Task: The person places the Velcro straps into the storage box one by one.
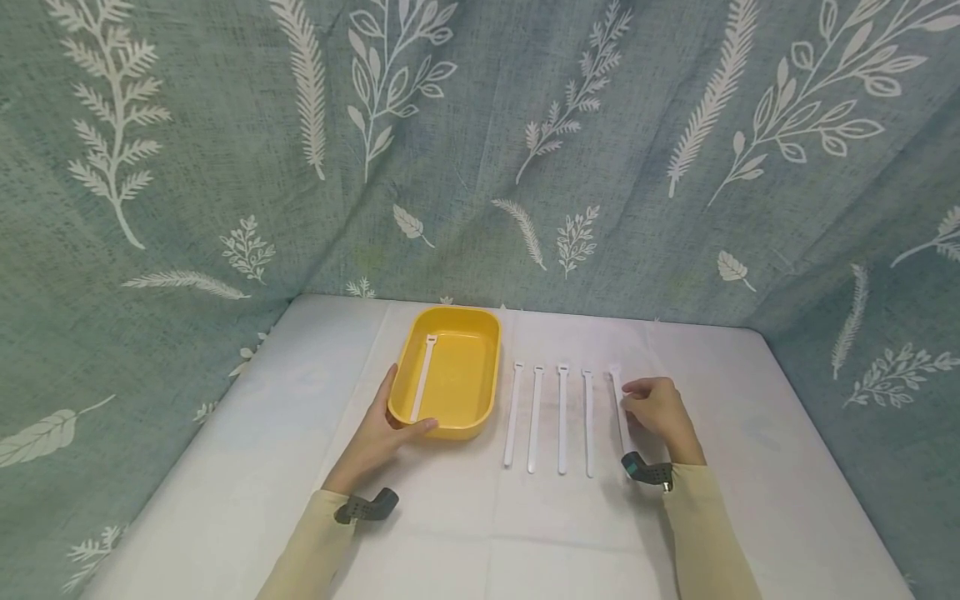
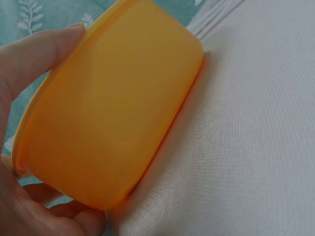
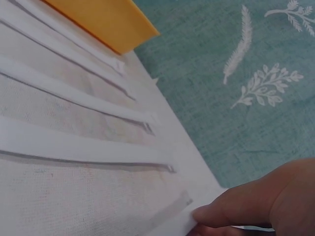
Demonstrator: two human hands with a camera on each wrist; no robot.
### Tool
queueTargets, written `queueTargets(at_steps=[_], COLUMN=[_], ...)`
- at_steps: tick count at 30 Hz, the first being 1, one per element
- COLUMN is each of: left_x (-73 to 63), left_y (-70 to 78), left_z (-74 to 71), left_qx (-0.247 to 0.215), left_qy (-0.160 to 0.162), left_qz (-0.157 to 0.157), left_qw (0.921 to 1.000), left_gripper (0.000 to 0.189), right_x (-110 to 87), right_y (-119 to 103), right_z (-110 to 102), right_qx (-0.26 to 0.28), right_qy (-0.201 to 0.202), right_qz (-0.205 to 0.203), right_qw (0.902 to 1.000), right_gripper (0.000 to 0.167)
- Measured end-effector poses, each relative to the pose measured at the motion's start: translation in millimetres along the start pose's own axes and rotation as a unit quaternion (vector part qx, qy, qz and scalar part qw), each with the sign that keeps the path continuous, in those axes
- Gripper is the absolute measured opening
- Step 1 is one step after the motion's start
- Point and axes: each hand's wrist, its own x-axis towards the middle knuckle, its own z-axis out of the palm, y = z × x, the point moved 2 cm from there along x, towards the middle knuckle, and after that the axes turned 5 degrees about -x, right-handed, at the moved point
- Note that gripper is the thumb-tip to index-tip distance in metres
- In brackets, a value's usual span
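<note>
gripping yellow tray (image 1: 461, 379) with left hand (image 1: 378, 437), just left of centre in head view; showing one white strip (image 1: 423, 377) inside. pinching rightmost strip (image 1: 622, 418) with right hand (image 1: 660, 412), right of centre. leaving four strips (image 1: 562, 421) lying between, untouched; counting one in, apparently five remaining outside.

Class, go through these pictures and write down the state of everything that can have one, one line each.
Yellow plastic tray: lidless, open side up
Strap in the tray: straight, unlooped
Four middle straps: straight, unlooped, side by side, apart
Rightmost strap: unlooped, pinched
Left hand: gripping the tray
Right hand: pinching the rightmost strap
White tablecloth: spread, creased
</note>
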Motion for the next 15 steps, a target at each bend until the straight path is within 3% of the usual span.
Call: queueTargets(at_steps=[15], left_x=[1.1], left_y=[-0.4], left_z=[-0.4], left_qx=[-0.001], left_qy=[-0.001], left_qz=[-0.004], left_qw=[1.0000], left_gripper=[0.123], right_x=[-3.3], right_y=[-7.1], right_z=[1.2], right_qx=[0.057], right_qy=[-0.006], right_qz=[0.006], right_qw=[0.9983], right_gripper=[0.037])
